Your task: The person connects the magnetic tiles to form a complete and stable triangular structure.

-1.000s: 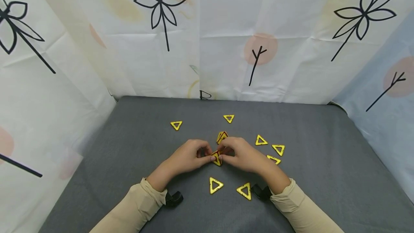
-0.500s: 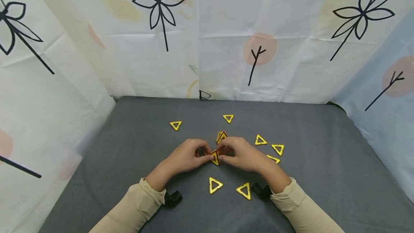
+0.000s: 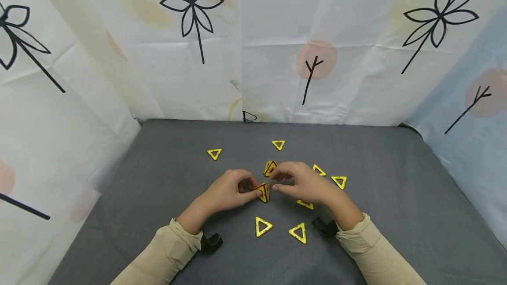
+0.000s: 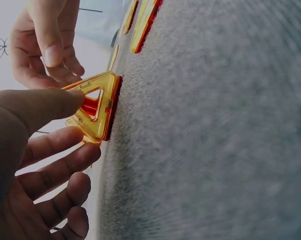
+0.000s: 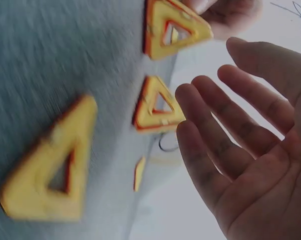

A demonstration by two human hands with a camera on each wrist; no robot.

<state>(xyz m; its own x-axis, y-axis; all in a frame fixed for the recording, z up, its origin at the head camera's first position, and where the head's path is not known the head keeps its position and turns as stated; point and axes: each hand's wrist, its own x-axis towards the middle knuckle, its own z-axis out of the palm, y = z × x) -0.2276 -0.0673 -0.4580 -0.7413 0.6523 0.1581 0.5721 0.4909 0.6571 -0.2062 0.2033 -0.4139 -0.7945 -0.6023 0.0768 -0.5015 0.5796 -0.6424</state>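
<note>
Risk of collapse: your left hand alone pinches the small stack of triangles upright on the grey mat, while your right hand, fingers relaxed and empty, hovers just beside it and could knock it over.

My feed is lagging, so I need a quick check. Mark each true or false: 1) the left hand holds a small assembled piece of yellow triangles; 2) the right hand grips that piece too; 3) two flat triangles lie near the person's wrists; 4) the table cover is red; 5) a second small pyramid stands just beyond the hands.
1) True: the left hand pinches the triangle assembly on the grey table cover.
2) False: the right hand is open, fingers relaxed, just apart from it.
3) True: two flat triangles lie there.
4) False: it is grey.
5) True: the second pyramid stands there.
</note>
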